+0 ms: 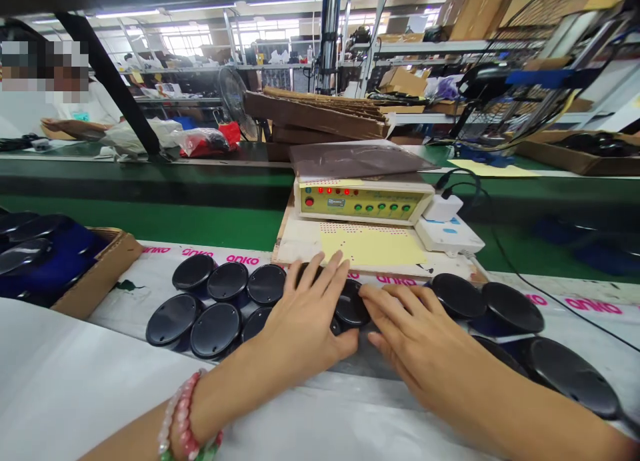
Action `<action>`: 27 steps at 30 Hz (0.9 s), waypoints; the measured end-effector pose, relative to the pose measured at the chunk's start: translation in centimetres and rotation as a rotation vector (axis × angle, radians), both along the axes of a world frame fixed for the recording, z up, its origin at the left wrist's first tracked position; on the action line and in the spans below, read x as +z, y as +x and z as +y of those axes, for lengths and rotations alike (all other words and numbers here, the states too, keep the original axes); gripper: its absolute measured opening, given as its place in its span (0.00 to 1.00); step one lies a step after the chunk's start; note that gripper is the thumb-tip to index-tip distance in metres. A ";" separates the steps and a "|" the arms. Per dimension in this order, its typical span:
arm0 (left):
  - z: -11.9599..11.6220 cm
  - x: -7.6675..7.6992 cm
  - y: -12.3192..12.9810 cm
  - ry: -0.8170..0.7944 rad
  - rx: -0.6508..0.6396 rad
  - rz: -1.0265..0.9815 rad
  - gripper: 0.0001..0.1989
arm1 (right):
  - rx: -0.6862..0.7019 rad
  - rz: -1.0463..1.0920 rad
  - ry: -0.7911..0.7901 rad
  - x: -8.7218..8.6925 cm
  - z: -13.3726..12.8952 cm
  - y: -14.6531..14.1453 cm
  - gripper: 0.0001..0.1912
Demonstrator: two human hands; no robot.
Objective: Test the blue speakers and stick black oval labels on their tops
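Note:
Glossy black round discs lie in two loose groups on a white-covered workbench [120, 321], each on a dark blue base. My left hand [303, 314], with a pink beaded bracelet [183, 418] on the wrist, rests with spread fingers over the discs left of centre. My right hand [420, 341] lies close by, its fingertips on a black disc [351, 303] between the two hands. To the right stand more discs [513, 308], including a larger one [573, 376] near my right wrist. Part of the disc under my left hand is hidden.
Just beyond my hands, a beige electronic tester [364, 201] with red lights and green buttons sits on a board with a yellow perforated sheet [373, 246]. A cardboard tray [100, 268] holds black parts at the left. A green conveyor [150, 218] crosses behind; a person [85, 104] works beyond it.

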State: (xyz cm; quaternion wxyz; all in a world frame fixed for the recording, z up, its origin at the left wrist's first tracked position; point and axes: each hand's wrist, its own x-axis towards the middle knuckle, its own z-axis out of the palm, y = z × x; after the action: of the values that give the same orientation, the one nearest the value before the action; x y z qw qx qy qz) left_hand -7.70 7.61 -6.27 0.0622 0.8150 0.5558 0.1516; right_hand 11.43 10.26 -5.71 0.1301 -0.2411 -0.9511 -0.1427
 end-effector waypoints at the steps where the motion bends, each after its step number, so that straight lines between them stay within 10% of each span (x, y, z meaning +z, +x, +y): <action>1: 0.0 0.1 -0.1 -0.009 -0.088 0.035 0.32 | -0.006 -0.022 -0.010 0.1 -0.1 0.5 0.19; 10: -0.2 0.9 -0.3 0.014 -0.278 0.222 0.23 | -0.291 -0.100 -0.235 1.3 -1.1 2.9 0.24; 17: -0.1 0.7 -0.2 0.026 -0.258 0.248 0.25 | -0.149 0.148 -0.413 2.7 -1.6 2.9 0.14; 27: 0.0 1.8 0.9 0.079 -0.218 0.231 0.24 | -0.256 0.005 -0.235 1.9 -2.3 2.0 0.18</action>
State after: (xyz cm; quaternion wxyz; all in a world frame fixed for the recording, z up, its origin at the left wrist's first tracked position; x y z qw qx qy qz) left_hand -6.76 7.60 -4.44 -0.0181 0.8844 0.4610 0.0711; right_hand 13.44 8.00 -3.78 0.0841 -0.3740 -0.9225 -0.0455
